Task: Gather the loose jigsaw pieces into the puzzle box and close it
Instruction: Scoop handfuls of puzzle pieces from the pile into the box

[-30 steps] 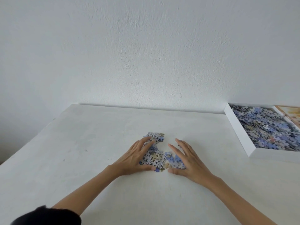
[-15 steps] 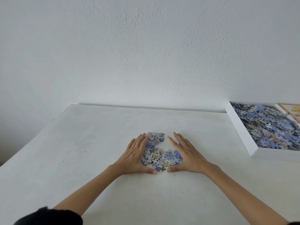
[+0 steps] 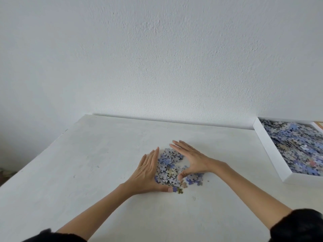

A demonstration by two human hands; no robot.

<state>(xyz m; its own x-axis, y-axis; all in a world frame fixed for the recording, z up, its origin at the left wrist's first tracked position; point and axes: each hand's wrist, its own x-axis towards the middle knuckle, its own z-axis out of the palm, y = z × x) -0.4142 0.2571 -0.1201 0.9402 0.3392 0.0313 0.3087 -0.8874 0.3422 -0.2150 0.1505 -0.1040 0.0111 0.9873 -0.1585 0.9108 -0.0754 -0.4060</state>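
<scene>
Blue-and-grey cardboard is what the job comes down to now: a small heap of loose jigsaw pieces [image 3: 168,169] lies in the middle of the white bench [image 3: 87,163], well apart from the puzzle box [image 3: 267,151] at the right edge of view. That box stands open and already holds a deep layer of pieces, so I judge most of the gathering done.

The 2 hands bracket the heap. The left hand [image 3: 147,172] stands on its edge against the heap's left side, and the right hand [image 3: 192,158] lies along its far and right side. Fingers are straight on both, and the thumbs turn in toward each other at the near side. Neither hand grips or lifts anything. They are near each other but apart, with the pieces between them.

A few strays [image 3: 194,178] lie outside this cup, just beside the right wrist, and 1 darker piece [image 3: 180,190] sits just past the left thumb.

Left to do, as I read it: scoop this heap up, carry it to the box, collect the strays, then fit the lid. No lid shows plainly. A tan sliver [image 3: 320,124] behind the box may belong to it, but I cannot tell.
</scene>
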